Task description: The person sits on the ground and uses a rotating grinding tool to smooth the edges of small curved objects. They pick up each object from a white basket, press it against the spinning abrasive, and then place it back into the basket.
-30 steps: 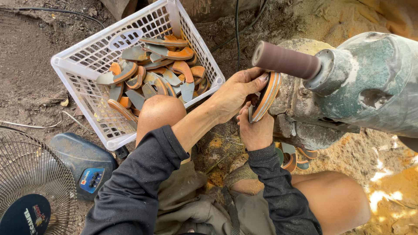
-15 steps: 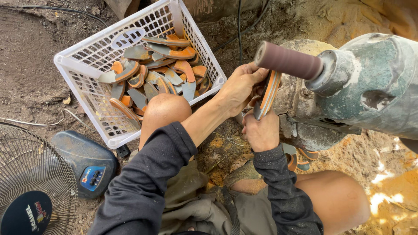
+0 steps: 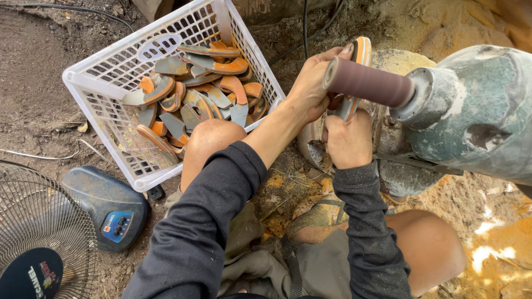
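Both hands grip one orange-edged sole (image 3: pixel 360 61) and press it against the brown sanding drum (image 3: pixel 368 83) of the dusty green motor (image 3: pixel 476 116). The left hand (image 3: pixel 310 86) clamps its upper end, the right hand (image 3: pixel 346 138) its lower (mostly hidden). A white basket (image 3: pixel 83 83) of soles (image 3: pixel 194 94) sits beside the left knee.

Sole's (image 3: pixel 354 83) middle behind sanding drum (image 3: pixel 368 83)

Left hand (image 3: pixel 313 83) raised, fingers curled shut; right hand (image 3: pixel 348 141) below, fist clenched
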